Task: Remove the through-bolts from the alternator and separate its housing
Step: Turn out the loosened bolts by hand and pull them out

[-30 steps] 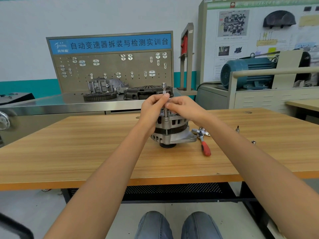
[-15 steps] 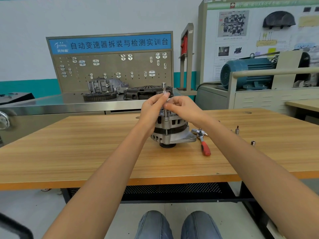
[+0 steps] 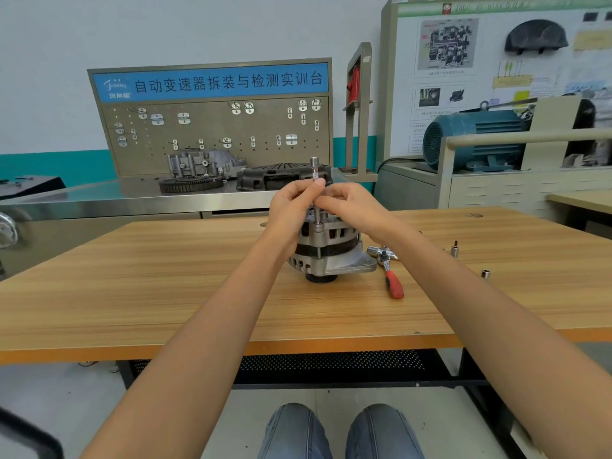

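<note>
Only the head cam here. The alternator sat pulley-down near the middle of the wooden table, housing halves together as far as I could see. A slim extension bar stood upright on top of it, its lower end seated on the near edge of the housing where a through-bolt runs down the side.

Left hand had its fingers curled in and was pinching that bar from the left about halfway up. Right hand came in from the other side, fingers bent and meeting the bar at the same height, so both hands held it between fingertips.

Just right of the alternator lay a ratchet with a red handle, flat on the table. Farther right were two small sockets, standing apart from each other. Behind the table was a steel bench with a pegboard and some gearbox parts.
</note>
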